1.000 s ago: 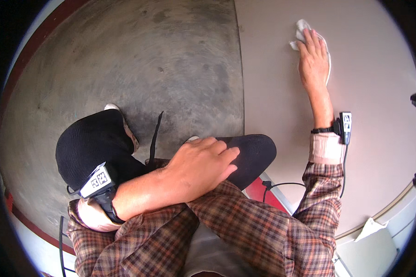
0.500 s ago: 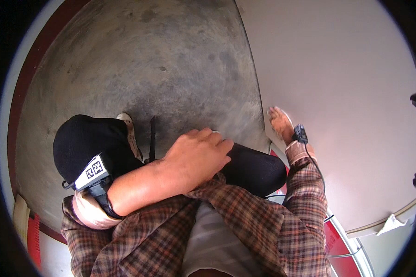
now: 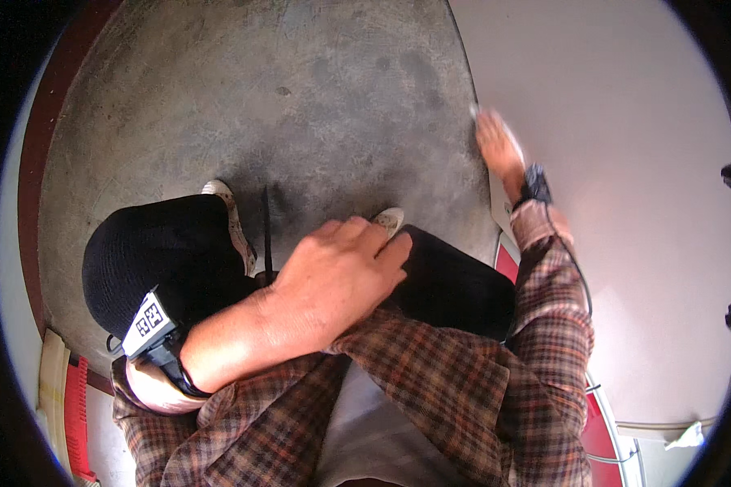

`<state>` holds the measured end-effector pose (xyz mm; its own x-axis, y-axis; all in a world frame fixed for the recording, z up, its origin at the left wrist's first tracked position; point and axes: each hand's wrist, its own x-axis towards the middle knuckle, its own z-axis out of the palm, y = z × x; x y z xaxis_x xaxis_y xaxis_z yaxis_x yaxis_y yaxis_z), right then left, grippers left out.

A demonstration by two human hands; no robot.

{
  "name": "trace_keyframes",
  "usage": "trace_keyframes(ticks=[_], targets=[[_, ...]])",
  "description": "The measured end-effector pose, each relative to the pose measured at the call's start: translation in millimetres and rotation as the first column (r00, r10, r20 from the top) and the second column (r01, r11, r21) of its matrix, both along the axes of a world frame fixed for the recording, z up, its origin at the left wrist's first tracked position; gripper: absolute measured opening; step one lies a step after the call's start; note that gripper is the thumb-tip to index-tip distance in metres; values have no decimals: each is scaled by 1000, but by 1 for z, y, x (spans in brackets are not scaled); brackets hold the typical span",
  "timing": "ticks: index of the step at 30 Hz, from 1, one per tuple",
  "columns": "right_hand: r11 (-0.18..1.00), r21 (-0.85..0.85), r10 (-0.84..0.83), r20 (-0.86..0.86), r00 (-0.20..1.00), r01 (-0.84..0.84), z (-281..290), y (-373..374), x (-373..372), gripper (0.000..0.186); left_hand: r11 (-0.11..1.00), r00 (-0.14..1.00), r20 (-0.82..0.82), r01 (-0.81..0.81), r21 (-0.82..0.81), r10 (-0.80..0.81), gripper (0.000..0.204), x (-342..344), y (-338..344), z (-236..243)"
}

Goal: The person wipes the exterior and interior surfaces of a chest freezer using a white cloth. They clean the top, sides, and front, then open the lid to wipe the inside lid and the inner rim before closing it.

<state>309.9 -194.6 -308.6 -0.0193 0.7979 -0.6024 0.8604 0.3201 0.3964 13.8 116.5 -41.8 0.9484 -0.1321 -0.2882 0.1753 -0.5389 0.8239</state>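
Observation:
My left hand (image 3: 337, 268) lies across my lap, over the bunched plaid shirt and beside the black-trousered knee. Its back faces up, the fingers are loosely bent and apart, and nothing shows in it. My right hand (image 3: 499, 146) is stretched forward at the left edge of a large, smooth pale panel (image 3: 617, 162). Motion blurs its fingers. A thin white cloth (image 3: 515, 143) shows along the side of this hand and a bit of white pokes out by the fingertips; most of it is hidden under the palm.
Grey concrete floor (image 3: 284, 89) lies in front, with a dark red border (image 3: 45, 138) at the left. My shoes (image 3: 219, 191) stand on it, a dark strap (image 3: 266, 231) between them. Red and cream things (image 3: 77, 414) are at the lower left. A white scrap (image 3: 689, 436) lies at the lower right.
My right hand has slid forward along the panel's edge with the white cloth. My left hand stays on my lap. The view has shifted slightly, and my second shoe now shows.

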Motion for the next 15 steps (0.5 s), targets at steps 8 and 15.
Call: trace_keyframes(ticks=[8,15], targets=[[900,-419,-176,-91,980,123,5,-182,-72,40,1000,999,-28,16,-19,-16,33,-1,-2,-6],[961,-124,-242,56,969,247,6,-8,-43,41,999,998,-41,48,-6,-48,34,-4,-3,1]])
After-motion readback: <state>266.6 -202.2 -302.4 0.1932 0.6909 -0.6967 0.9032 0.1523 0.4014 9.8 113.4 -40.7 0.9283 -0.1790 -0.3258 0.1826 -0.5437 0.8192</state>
